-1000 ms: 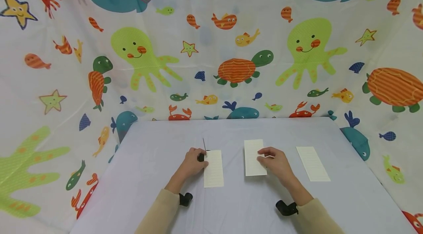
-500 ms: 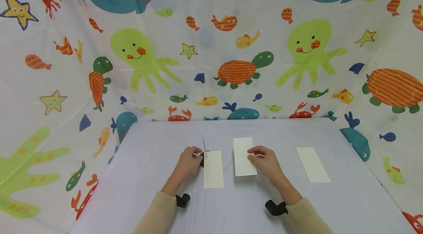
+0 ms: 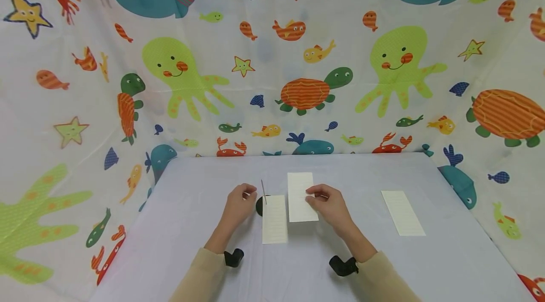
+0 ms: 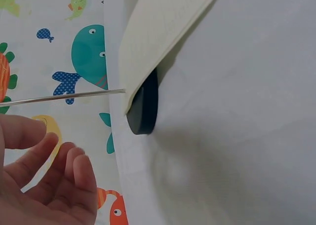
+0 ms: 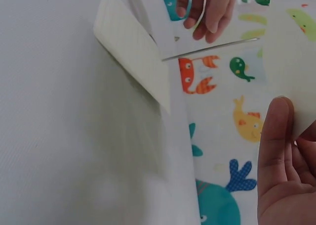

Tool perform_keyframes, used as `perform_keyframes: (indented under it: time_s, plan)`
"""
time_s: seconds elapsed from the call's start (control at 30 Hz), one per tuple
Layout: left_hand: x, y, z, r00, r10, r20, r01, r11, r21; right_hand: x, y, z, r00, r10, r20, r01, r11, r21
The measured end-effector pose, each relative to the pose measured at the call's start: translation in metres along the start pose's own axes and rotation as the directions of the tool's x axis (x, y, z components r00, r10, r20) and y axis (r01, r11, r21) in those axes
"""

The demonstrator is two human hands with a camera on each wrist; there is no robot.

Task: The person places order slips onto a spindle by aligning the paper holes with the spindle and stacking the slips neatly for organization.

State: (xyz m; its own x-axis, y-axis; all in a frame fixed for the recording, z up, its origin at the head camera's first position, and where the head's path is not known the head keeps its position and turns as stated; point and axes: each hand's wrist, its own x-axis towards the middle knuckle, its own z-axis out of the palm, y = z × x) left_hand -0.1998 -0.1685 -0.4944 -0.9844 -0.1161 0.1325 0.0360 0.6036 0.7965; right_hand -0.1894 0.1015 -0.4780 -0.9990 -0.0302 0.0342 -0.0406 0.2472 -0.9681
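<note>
The right hand (image 3: 329, 202) had shifted left since the earlier frame, bringing its sheet of paper (image 3: 300, 198) from farther right to just beside the spike (image 4: 89, 93), while the left hand (image 3: 239, 203) had drawn back a little. The right thumb and fingers pinched the sheet by its right edge, holding it upright above the table (image 3: 362, 169). The left fingers were loosely bent — thumb and forefinger close together — near the spike but apart from it. The spike rose through a corner of the lined paper (image 3: 275, 221), its black base (image 4: 143, 109) partly hidden underneath. Another lined slip (image 3: 403, 213) lay flat, well to the right. Behind hung a sea-animal curtain (image 3: 272, 63).
</note>
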Motion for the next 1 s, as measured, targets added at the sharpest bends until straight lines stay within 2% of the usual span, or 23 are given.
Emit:
perform_keyframes:
  time_s: [0.17,0.4,0.63,1.0]
  plan:
    - [0.002,0.005,-0.005,0.999,0.032,-0.026,-0.033,0.999,-0.025,0.002,-0.008,0.010,1.000,-0.017,0.010,0.017,1.000,0.004]
    - [0.004,0.013,-0.010,0.998,0.018,-0.055,-0.021,0.998,-0.055,0.003,-0.017,0.018,0.998,-0.060,0.026,0.059,0.998,0.036]
    - [0.010,0.020,-0.015,0.994,0.061,-0.087,-0.070,0.993,-0.098,0.006,-0.025,0.025,0.995,-0.096,0.025,0.094,0.995,0.042]
    - [0.016,0.031,-0.019,0.996,0.055,-0.067,-0.066,0.981,-0.182,0.009,-0.034,0.040,0.993,-0.112,0.038,0.109,0.992,0.062]
